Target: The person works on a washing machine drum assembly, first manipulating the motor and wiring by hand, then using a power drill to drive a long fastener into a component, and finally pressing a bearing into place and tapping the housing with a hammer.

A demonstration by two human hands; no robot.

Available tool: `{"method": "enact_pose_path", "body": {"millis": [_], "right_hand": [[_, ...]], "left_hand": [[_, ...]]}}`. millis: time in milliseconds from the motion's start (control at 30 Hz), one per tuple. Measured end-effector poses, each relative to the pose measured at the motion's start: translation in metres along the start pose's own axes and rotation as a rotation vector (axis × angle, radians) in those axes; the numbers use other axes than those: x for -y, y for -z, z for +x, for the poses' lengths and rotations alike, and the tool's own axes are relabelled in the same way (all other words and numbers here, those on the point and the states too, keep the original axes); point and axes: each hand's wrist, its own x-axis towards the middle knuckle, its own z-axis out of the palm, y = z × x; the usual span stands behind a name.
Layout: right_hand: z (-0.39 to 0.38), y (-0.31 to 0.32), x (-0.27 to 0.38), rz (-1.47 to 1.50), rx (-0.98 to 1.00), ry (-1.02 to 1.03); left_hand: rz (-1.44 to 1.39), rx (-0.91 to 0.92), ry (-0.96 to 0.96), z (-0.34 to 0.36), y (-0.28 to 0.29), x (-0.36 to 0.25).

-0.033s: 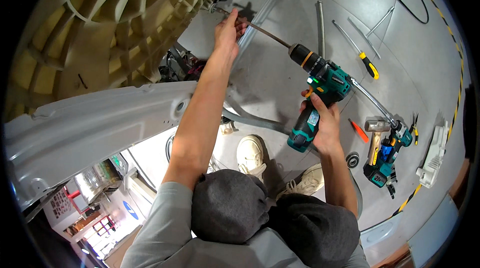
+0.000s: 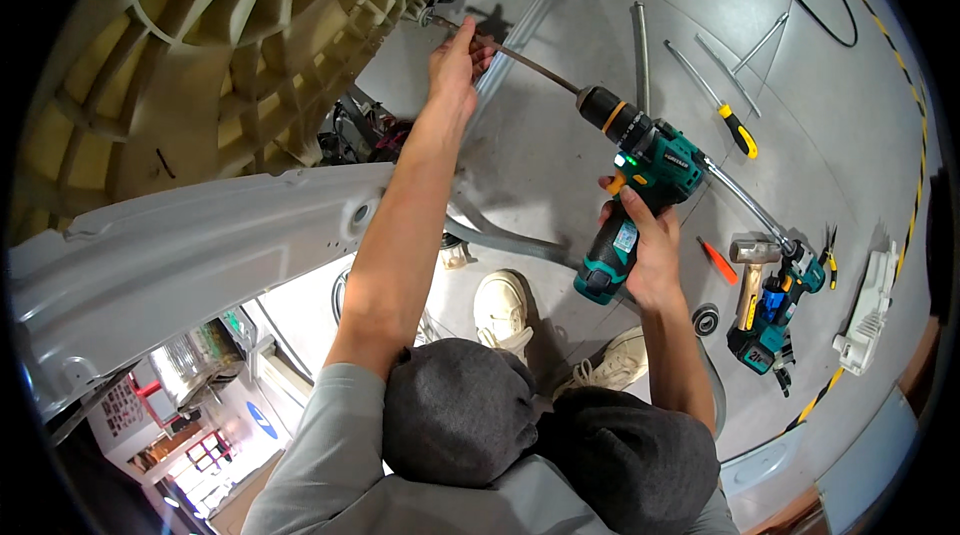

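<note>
A teal and black cordless drill (image 2: 640,175) is gripped by its handle in my right hand (image 2: 655,245), a finger at the orange trigger. A long, thin brown bit (image 2: 540,68) runs from its chuck up and left. My left hand (image 2: 457,70) is closed round this bit near its far end. Beyond that hand, the tip reaches the edge of a large cream-coloured ribbed plastic drum (image 2: 240,65); the exact contact point is too small to make out. A small green light shines on the drill.
To the right on the grey floor lie a yellow-black screwdriver (image 2: 738,130), a hammer (image 2: 750,280), a second teal power tool (image 2: 775,320), pliers (image 2: 831,257), a bearing ring (image 2: 706,319) and a white plastic part (image 2: 868,310). A grey metal panel (image 2: 200,245) stands at left; a grey hose (image 2: 510,243) crosses below.
</note>
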Motion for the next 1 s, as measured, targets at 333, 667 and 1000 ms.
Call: {"method": "enact_pose_path", "body": {"millis": [333,667,1000], "right_hand": [[0.001,0.000,-0.002,-0.026,0.004,0.021],[0.003,0.001,-0.001,-0.019,0.017,0.025],[0.007,0.005,-0.005,-0.003,0.015,0.003]], "left_hand": [[0.033,-0.004,-0.001,-0.001,-0.002,0.000],[0.034,0.011,-0.001,-0.003,-0.002,-0.001],[0.038,0.019,0.013,-0.004,-0.001,-0.002]]}}
